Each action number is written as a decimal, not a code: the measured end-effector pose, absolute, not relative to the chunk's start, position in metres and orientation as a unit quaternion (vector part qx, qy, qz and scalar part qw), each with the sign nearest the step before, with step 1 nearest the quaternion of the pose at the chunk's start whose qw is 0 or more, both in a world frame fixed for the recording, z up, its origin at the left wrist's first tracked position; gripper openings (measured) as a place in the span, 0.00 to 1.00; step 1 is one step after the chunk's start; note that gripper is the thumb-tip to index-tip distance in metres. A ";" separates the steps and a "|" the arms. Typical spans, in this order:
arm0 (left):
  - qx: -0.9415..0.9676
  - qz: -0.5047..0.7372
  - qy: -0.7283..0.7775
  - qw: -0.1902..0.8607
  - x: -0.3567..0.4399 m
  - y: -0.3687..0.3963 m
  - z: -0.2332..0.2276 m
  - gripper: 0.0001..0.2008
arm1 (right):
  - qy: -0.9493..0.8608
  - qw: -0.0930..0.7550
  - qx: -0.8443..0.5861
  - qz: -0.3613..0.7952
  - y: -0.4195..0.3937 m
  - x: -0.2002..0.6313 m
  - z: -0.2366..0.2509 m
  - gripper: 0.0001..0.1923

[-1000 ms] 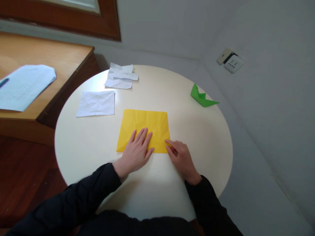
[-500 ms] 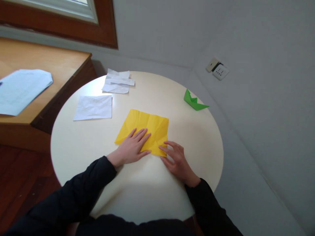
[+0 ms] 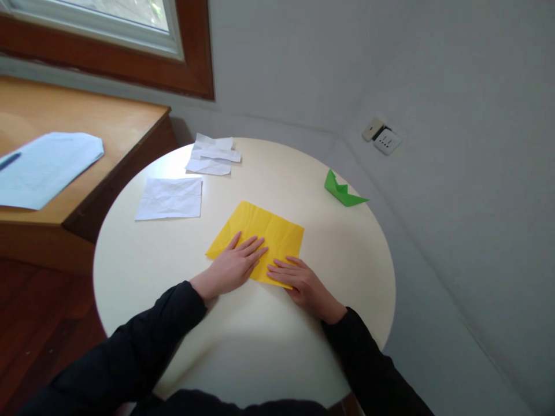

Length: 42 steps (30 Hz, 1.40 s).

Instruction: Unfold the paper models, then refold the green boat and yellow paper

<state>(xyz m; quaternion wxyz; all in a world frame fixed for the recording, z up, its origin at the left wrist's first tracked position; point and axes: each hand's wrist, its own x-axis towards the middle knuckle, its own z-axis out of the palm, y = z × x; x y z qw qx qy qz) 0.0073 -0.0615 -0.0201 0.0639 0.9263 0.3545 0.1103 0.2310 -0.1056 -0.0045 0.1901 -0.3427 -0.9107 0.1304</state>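
A creased sheet of yellow paper (image 3: 277, 228) lies on the round white table in front of me, turned a little askew. Flat on its left part rests my left hand (image 3: 232, 268), fingers stretched out and pressing the paper down. At the near right corner my right hand (image 3: 306, 286) has its fingers laid over the sheet. Its thumb seems to be under the edge, mostly hidden, so the corner sits between thumb and fingers.
A green paper boat (image 3: 342, 190) stands near the table's right rim. At the back left lie a white paper sheet (image 3: 171, 198) and several white paper pieces (image 3: 211, 164). A wooden desk (image 3: 125, 115) holds more paper (image 3: 52, 162) and a pen (image 3: 9, 162). Walls adjoin behind and right.
My right fingers have moved left onto the paper, over its near right corner. The sheet has turned slightly clockwise. My left hand stays flat on it. The camera view has tilted slightly.
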 end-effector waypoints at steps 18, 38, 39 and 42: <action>0.909 0.068 0.380 0.155 -0.004 -0.062 0.000 0.24 | -0.861 0.145 -0.352 0.338 -0.059 0.229 0.023 0.10; 0.915 0.063 0.356 0.177 -0.009 -0.062 0.007 0.26 | -0.777 0.144 -0.492 0.365 -0.051 0.220 0.028 0.20; 0.916 0.065 0.355 0.174 -0.009 -0.062 0.006 0.26 | -0.777 0.147 -0.497 0.357 -0.051 0.219 0.028 0.20; 0.917 0.067 0.355 0.169 -0.009 -0.063 0.006 0.27 | -0.776 0.155 -0.509 0.340 -0.052 0.217 0.026 0.20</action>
